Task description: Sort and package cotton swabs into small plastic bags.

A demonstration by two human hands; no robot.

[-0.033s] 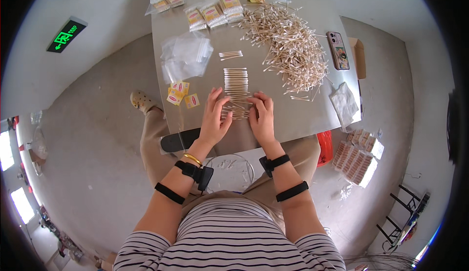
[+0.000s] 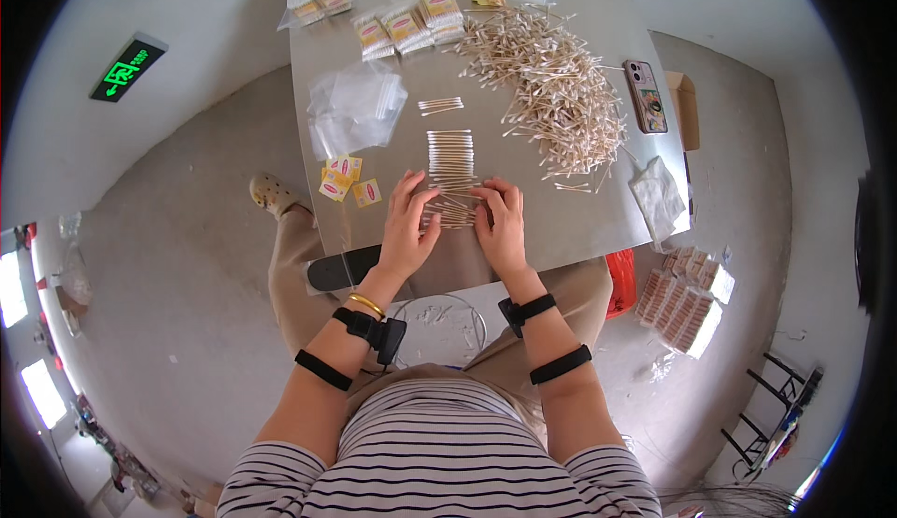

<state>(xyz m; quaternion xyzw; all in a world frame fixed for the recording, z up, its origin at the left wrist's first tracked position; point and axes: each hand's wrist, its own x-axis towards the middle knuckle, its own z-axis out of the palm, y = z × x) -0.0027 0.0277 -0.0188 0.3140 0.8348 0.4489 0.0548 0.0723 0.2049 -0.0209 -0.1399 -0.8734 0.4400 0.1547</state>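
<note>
A ladder-like row of cotton swabs (image 2: 451, 152) lies on the grey table in front of me, neatly parallel at its far end and crossed and uneven at its near end. My left hand (image 2: 405, 230) is at the left tips of the near swabs, fingers bent. Opposite it, my right hand (image 2: 503, 228) has its curved fingers on the right tips, so the uneven swabs are held between both hands. Some swab ends are hidden under the fingertips. Beyond the row lie a few separate swabs (image 2: 441, 105). A large loose heap of swabs (image 2: 551, 88) spreads to the right.
Left of the row are clear plastic bags (image 2: 355, 107) and small yellow cards (image 2: 367, 192). Filled swab packs (image 2: 406, 28) stand at the back. A phone (image 2: 646, 98) and a white cloth-like piece (image 2: 657, 198) lie along the right edge. Bundled packs (image 2: 682, 303) sit on the floor.
</note>
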